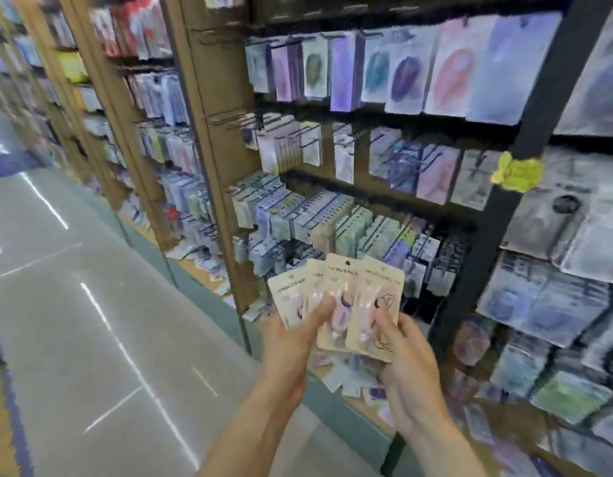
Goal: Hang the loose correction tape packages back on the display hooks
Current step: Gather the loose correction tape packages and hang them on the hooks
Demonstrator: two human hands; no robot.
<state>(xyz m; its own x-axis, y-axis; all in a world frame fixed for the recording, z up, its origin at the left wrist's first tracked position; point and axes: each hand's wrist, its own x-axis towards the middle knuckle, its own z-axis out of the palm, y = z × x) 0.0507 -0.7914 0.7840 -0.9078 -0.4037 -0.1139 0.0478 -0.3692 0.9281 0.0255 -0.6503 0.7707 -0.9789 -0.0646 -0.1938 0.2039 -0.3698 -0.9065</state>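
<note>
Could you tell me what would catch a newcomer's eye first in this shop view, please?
First, the fan of cream correction tape packages held low in the centre by the left hand and right hand. Behind them, display hooks crowded with hanging packets. A yellow tag stands out on the black shelf post at right.

— Where does the one view look from?
— From the person's head, forward and down, tilted, with a wide-angle bend at the edges.
— What is it aimed at?
— The black display rack (539,108), close ahead and right. The fanned packages (336,301) sit low centre, just below the rack's lower hooks (353,218). The aisle floor (57,304) runs off left of the rack.
— A second view?
— None.
</note>
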